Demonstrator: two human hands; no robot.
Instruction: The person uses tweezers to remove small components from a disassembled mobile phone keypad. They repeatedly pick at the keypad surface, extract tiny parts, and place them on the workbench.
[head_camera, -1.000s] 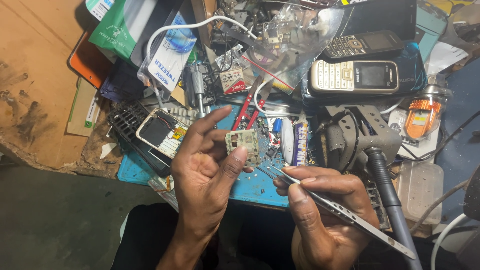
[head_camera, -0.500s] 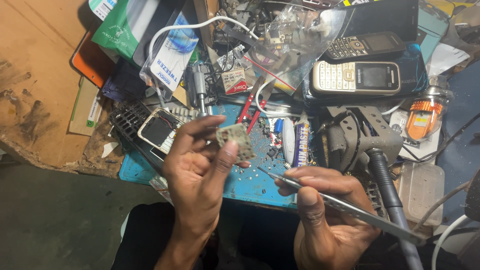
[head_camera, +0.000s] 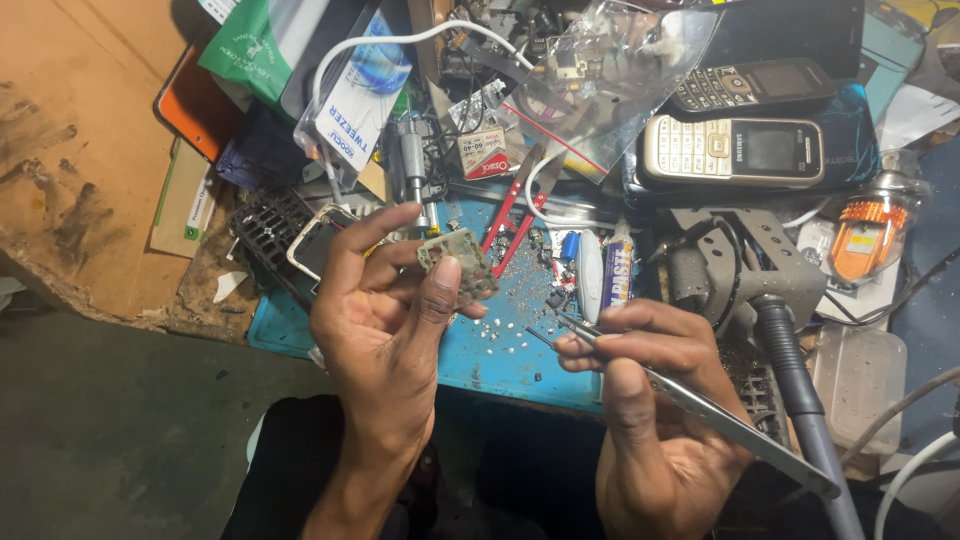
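The board (head_camera: 455, 262) sits pinched in your left hand (head_camera: 385, 320), thumb across its face and fingertips behind, held tilted above the blue mat (head_camera: 500, 350) rather than resting on it. Your right hand (head_camera: 650, 400) is closed around the tweezers (head_camera: 690, 395), squeezing them near the tips, which point toward the board but stand apart from it; whether anything is caught between the tips is too small to tell. Below the gap between your hands, the mat is dotted with tiny pale parts (head_camera: 490, 335) — if the board slips from that light pinch, it would likely drop among them and scatter them. Your thumb also covers much of the board, so a tweezer tip coming in could well graze the thumb or skid across the surface instead of landing where you want. Just past the board lie red cutters (head_camera: 515, 215), a small tube (head_camera: 620, 275) and a grey stand (head_camera: 745, 265), with two phones (head_camera: 735, 150) farther back — a crowded edge, where a wide elbow move could knock something onto the mat.
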